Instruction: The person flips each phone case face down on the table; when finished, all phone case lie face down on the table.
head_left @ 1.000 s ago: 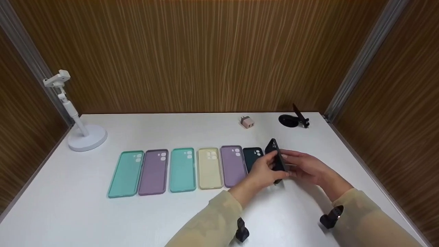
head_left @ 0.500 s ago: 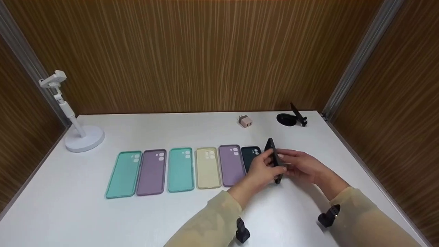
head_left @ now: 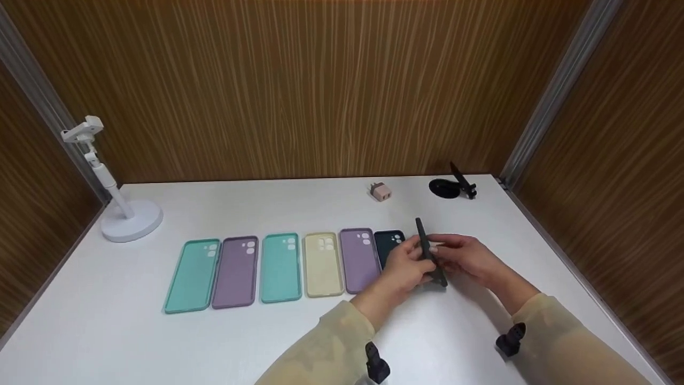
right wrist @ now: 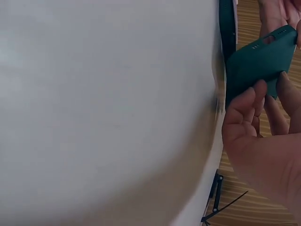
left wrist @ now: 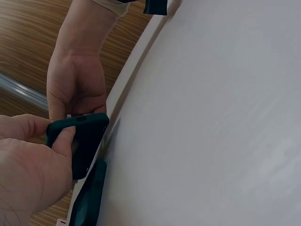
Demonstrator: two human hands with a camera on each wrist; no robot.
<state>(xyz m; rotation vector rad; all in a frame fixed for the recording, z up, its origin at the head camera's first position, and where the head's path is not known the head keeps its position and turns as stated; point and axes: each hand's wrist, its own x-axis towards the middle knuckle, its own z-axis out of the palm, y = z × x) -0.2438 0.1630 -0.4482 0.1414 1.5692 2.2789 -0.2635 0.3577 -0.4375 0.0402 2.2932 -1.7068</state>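
A dark green phone case (head_left: 422,238) stands nearly edge-on between my two hands, over the right part of the table. My left hand (head_left: 398,272) grips it from the left, and in the left wrist view the thumb presses on the dark inner side of the case (left wrist: 87,148). From the right, my right hand (head_left: 475,262) pinches it with thumb and fingers against its back. The right wrist view shows the plain green back of the case (right wrist: 258,63) with curled fingers on it. Partly behind my left hand lies another dark phone case (head_left: 387,247).
Left of it lie in a row a purple case (head_left: 360,262), a cream case (head_left: 323,270), a mint case (head_left: 281,272), another purple case (head_left: 235,275) and another mint case (head_left: 192,278). Behind are a pink charger plug (head_left: 381,191), a black stand (head_left: 444,188) and a white stand (head_left: 131,222).
The held case has turned from showing its broad dark face to standing almost edge-on in the head view. Both hands keep hold of it, with small finger shifts. The row has stayed put.
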